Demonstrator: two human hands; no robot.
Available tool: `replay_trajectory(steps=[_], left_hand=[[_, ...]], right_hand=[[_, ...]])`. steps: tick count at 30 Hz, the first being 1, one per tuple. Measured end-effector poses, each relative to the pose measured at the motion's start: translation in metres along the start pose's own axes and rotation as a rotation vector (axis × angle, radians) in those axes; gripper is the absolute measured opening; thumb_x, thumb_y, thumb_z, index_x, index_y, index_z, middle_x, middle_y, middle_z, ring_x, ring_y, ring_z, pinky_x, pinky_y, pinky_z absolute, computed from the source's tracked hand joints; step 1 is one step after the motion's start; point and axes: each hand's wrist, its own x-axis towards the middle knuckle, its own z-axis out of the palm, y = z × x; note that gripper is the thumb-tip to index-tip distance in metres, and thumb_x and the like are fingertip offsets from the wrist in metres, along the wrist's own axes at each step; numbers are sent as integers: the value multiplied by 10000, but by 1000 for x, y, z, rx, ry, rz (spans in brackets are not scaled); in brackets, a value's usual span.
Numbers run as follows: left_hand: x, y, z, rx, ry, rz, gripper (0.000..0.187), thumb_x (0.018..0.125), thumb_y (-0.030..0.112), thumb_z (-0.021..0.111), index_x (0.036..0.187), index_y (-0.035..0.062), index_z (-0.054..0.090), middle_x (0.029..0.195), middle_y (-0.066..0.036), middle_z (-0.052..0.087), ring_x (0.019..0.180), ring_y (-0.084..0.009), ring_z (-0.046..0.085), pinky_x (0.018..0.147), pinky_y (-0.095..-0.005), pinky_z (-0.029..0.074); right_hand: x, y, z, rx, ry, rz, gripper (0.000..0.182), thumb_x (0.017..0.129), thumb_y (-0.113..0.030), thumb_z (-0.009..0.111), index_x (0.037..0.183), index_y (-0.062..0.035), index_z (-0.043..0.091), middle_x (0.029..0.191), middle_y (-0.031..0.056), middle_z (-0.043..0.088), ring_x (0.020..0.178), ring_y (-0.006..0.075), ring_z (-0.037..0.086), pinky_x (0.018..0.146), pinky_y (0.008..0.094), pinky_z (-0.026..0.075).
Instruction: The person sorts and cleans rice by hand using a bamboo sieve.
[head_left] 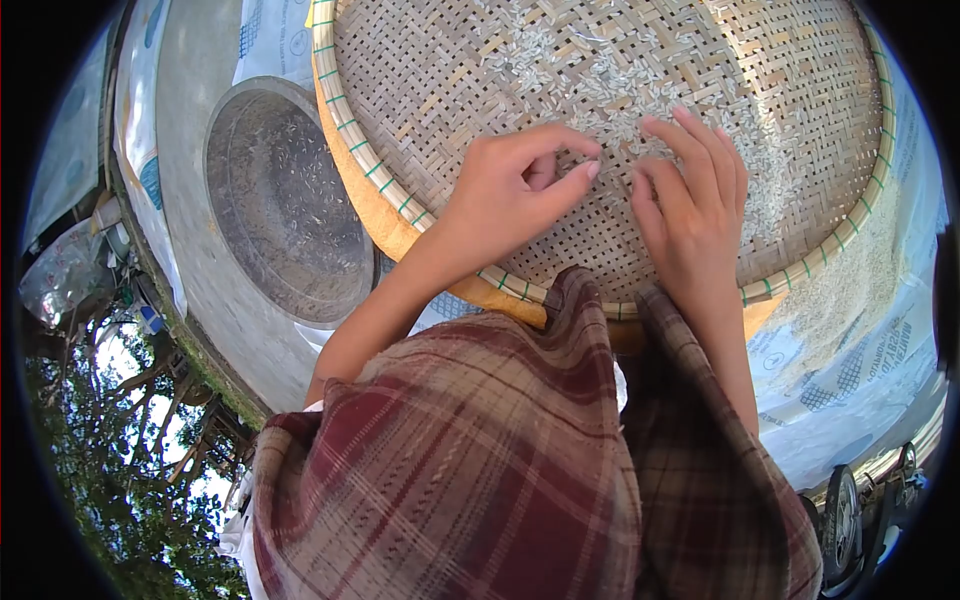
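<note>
A round woven bamboo tray (400, 60), its rim bound with green ties, lies in front of me. Pale rice-like grains (625, 80) are scattered over its weave, thickest at the middle and right. Over the tray's near half, my left hand (520, 190) has its thumb and index fingertip pinched together; anything between them is too small to make out. My right hand (695, 195) is beside it, palm down, with bent fingers spread apart near the grains and nothing visible in them. Brown plaid cloth (470, 450) covers the space between my forearms.
Under the tray shows a yellow-orange edge (385, 235). At left is a grey basin (285, 200) holding a few grains. Printed white-blue sheeting (810, 370) lies at right, with more grains (850, 290) on it. A motorcycle wheel (845, 520) stands at lower right.
</note>
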Motion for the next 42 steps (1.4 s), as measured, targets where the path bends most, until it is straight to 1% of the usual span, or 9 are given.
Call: replay_trajectory(steps=[8, 10, 11, 13, 18, 23, 27, 32, 42], left_hand=[[1, -14, 12, 444, 37, 468, 169, 777, 80, 661, 943, 45, 661, 565, 10, 429, 463, -47, 378, 413, -223, 282], [-2, 10, 4, 117, -123, -101, 207, 878, 158, 556, 1001, 13, 638, 569, 26, 430, 449, -81, 369, 415, -222, 276], [0, 6, 0, 118, -125, -101, 207, 878, 158, 556, 1001, 13, 638, 569, 26, 430, 449, -81, 369, 415, -222, 276], [7, -6, -9, -1125, -294, -269, 379, 962, 254, 378, 1083, -42, 581, 586, 27, 428, 474, -86, 371, 453, -216, 292], [8, -10, -16, -1427, -207, -297, 457, 967, 297, 318, 1087, -77, 550, 704, -41, 569, 653, -141, 547, 650, -288, 457], [7, 5, -2, -1091, 14, -403, 388, 947, 190, 350, 1146, -116, 480, 1082, -208, 580, 979, -267, 594, 918, -359, 468], [6, 7, 12, -855, -40, -237, 286, 905, 95, 450, 1120, -74, 534, 1038, -166, 592, 939, -234, 596, 876, -331, 482], [13, -3, 28, 458, 84, 540, 200, 732, -26, 635, 928, 11, 635, 882, -85, 577, 791, -236, 575, 716, -304, 479], [23, -10, 27, 558, 49, 693, 175, 740, -13, 640, 911, 17, 616, 822, -67, 585, 738, -215, 562, 685, -299, 468]], right_hand=[[3, 9, -4, 210, 139, 137, 94, 740, -64, 655, 825, -66, 616, 1082, 67, 572, 1102, 276, 491, 916, 386, 359], [2, 12, -6, 249, 203, 192, 97, 746, -64, 658, 836, -65, 620, 1077, 76, 575, 1092, 282, 496, 900, 376, 367], [2, 14, -7, 258, 237, 225, 92, 757, -69, 654, 842, -61, 621, 1071, 79, 576, 1082, 281, 499, 896, 369, 370], [2, 15, -7, 272, 272, 256, 87, 768, -75, 651, 849, -56, 622, 1065, 82, 577, 1072, 279, 503, 891, 362, 374], [3, 13, -8, 204, 256, 250, 105, 776, -83, 644, 877, -58, 626, 1078, 84, 570, 1080, 281, 490, 904, 367, 368], [3, 14, -5, 199, 212, 215, 117, 777, -98, 646, 887, -62, 630, 1083, 83, 568, 1094, 283, 481, 918, 374, 355], [2, 15, -8, 202, 222, 245, 117, 780, -111, 649, 885, -62, 631, 1084, 85, 569, 1094, 281, 485, 929, 375, 346], [2, 17, -8, 271, 279, 281, 114, 820, -113, 603, 915, -55, 628, 1080, 98, 578, 1093, 275, 489, 937, 378, 339], [1, 20, -11, 325, 373, 321, 295, 927, -214, 390, 977, -30, 615, 1058, 134, 600, 1117, 291, 469, 965, 396, 308]])
